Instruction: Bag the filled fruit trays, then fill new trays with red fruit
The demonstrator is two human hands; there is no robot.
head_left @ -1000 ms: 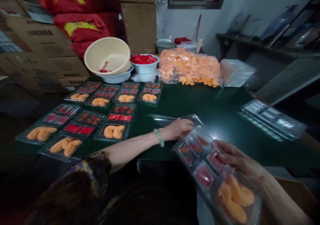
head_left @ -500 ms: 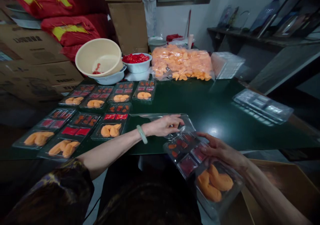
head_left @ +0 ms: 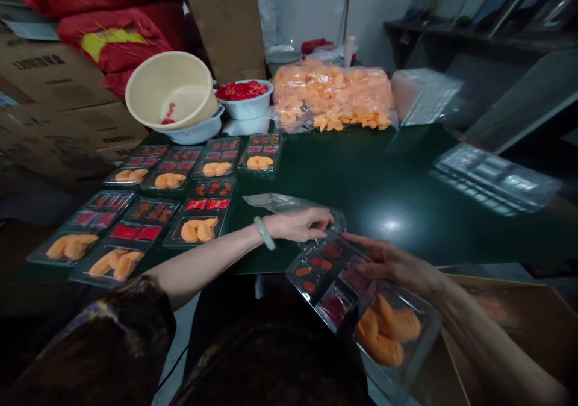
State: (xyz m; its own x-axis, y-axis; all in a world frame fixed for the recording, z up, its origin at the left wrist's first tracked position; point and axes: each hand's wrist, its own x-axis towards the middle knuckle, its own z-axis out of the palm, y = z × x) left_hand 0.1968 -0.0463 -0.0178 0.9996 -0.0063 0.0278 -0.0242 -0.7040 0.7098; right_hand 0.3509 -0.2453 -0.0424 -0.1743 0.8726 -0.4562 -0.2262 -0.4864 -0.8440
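A clear plastic tray [head_left: 326,294] is tilted near the table's front edge. In its compartments are small reddish-brown pieces, dark red packets [head_left: 335,305] and plump orange pieces [head_left: 387,331]. My right hand [head_left: 388,264] grips the tray's right side, thumb over a packet. At the far end, my left hand [head_left: 302,224], below a pale green bangle [head_left: 264,233], has its fingers curled in a pinch on a clear plastic flap [head_left: 282,201]. This flap spreads behind the hand over the table; whether it joins the tray is hidden by my fingers.
Several filled trays [head_left: 198,213] stand in rows on the green table [head_left: 343,171] at left. Behind are a cream basin [head_left: 169,90], a bowl of red packets [head_left: 244,91] and a bag of orange pieces [head_left: 334,93]. Stacked clear trays [head_left: 497,177] lie right; an open carton [head_left: 519,309] is below.
The view has tipped slightly downward. The held tray's far end has shifted a little left, and the plastic flap has changed shape. Both hands keep nearly the same grip.
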